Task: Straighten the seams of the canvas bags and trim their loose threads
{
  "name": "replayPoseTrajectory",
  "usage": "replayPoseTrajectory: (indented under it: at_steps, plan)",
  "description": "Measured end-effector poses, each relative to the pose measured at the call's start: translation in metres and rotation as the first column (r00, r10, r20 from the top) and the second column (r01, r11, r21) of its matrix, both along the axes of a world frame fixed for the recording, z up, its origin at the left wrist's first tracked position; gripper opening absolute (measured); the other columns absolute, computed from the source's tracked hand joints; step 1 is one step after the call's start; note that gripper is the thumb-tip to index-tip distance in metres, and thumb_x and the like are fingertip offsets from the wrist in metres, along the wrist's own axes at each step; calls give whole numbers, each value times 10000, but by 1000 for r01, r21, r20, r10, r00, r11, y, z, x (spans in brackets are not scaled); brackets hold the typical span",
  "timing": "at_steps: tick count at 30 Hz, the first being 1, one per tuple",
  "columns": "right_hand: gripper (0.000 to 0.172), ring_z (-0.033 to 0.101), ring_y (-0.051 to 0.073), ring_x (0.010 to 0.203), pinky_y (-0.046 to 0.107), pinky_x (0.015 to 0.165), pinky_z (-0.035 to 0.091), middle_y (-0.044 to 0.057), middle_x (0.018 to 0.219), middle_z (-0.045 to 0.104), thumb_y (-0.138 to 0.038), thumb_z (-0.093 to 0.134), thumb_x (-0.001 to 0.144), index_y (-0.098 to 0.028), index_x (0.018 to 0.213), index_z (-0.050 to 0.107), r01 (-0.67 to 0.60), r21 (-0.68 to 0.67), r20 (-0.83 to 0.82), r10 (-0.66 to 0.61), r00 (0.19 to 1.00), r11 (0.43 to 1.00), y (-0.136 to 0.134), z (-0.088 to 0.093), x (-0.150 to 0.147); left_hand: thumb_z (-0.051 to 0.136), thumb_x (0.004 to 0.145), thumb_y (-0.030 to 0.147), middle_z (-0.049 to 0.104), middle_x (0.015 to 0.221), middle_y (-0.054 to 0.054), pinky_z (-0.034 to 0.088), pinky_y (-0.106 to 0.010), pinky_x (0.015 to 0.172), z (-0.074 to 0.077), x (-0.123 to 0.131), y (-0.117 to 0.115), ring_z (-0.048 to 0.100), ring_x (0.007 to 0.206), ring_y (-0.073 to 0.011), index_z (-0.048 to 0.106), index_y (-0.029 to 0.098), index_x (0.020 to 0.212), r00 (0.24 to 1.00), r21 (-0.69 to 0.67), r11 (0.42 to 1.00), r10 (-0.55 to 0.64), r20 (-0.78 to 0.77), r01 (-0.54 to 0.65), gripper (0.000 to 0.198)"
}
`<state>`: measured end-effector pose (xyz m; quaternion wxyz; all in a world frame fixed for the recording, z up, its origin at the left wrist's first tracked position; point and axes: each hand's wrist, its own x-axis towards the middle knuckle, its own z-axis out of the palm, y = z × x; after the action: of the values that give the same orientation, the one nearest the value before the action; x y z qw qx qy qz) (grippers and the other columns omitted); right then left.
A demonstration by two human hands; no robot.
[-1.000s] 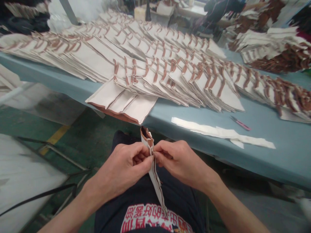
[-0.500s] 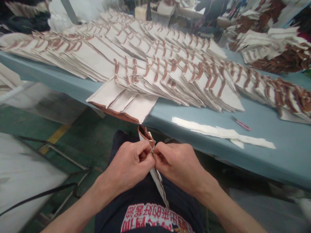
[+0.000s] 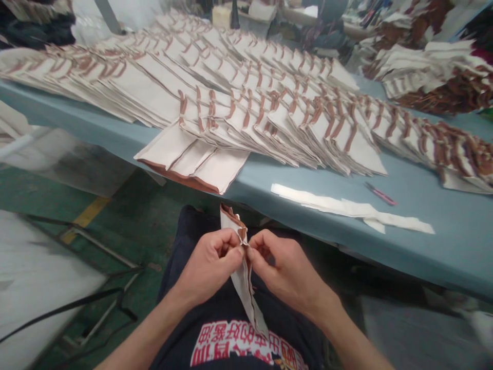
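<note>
Between my hands, over my lap, hangs a folded cream fabric piece (image 3: 246,298) with brown edging. My left hand (image 3: 213,259) pinches its upper edge from the left, thumb against fingers. From the right, my right hand (image 3: 285,267) pinches the same edge, its fingertips almost meeting the left ones. What lies right between the fingertips is too small to make out. Beyond my hands, a flat cream panel (image 3: 192,159) with brown trim juts over the table's near edge.
A blue-covered table (image 3: 262,180) crosses in front of me, bearing overlapping rows of cream pieces (image 3: 246,118). White strips (image 3: 346,207) and pink-handled snips (image 3: 381,195) lie on the right. Another stack (image 3: 427,77) sits at the far right. A metal frame (image 3: 103,257) stands at left.
Both hands have shifted slightly down and stay pinched on the fabric piece. The fingertips are a little farther apart, and the piece's lower part has turned to show more of its cream side.
</note>
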<state>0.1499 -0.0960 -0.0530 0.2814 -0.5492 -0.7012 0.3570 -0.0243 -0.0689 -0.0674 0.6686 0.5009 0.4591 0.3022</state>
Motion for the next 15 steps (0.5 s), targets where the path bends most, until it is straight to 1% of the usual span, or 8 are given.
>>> replayPoseTrajectory:
  at_steps: [1, 3, 4, 6, 8, 11, 15]
  plan:
    - [126, 611, 141, 592, 246, 562, 388, -1, 695, 664, -175, 555, 955, -189, 841, 605, -42, 88, 116, 31, 993, 995, 0, 5, 2, 622, 754, 216, 430, 566, 64, 250, -204, 493, 6, -2, 0, 352, 523, -77, 473, 189, 610, 996, 95, 995, -18, -85, 26, 210]
    - [127, 641, 163, 606, 270, 568, 373, 12, 688, 677, -141, 569, 941, -185, 830, 614, -130, 235, 316, 51, 948, 963, 1, 13, 5, 570, 799, 175, 412, 569, 63, 248, -215, 508, 17, -4, 0, 365, 536, -81, 455, 187, 606, 965, 293, 950, -34, -261, 113, 226]
    - [140, 650, 171, 607, 281, 567, 366, 15, 680, 680, -130, 573, 933, -187, 811, 610, -167, 287, 383, 47, 923, 943, 2, 16, 6, 546, 820, 164, 401, 561, 64, 245, -222, 511, 21, -4, -1, 365, 529, -82, 451, 188, 608, 945, 365, 917, -35, -325, 159, 233]
    - [159, 658, 174, 602, 295, 564, 356, 16, 671, 686, -115, 569, 920, -192, 786, 604, -210, 346, 447, 37, 894, 915, 4, 18, 5, 523, 839, 150, 402, 556, 65, 247, -229, 511, 26, -5, -2, 372, 517, -81, 454, 190, 616, 925, 442, 872, -33, -379, 212, 237]
    - [158, 651, 167, 596, 301, 561, 348, 11, 672, 688, -108, 566, 905, -196, 779, 603, -216, 360, 455, 32, 890, 908, 6, 17, 3, 517, 842, 143, 415, 558, 66, 258, -227, 510, 26, -5, -3, 383, 512, -80, 455, 192, 625, 919, 463, 855, -36, -393, 231, 231]
    - [167, 615, 155, 582, 302, 561, 328, 0, 660, 674, -103, 563, 888, -202, 758, 599, -227, 362, 436, 51, 898, 904, 8, 15, 2, 515, 830, 143, 426, 554, 69, 275, -214, 502, 26, -8, -2, 395, 511, -80, 460, 193, 628, 921, 437, 867, -61, -385, 240, 215]
    - [211, 581, 150, 594, 300, 578, 314, -2, 653, 660, -105, 551, 914, -203, 732, 592, -261, 387, 405, 92, 910, 884, 9, 17, 3, 511, 842, 173, 497, 569, 56, 307, -201, 497, 30, -13, 5, 434, 524, -85, 554, 175, 644, 906, 373, 877, -145, -397, 304, 203]
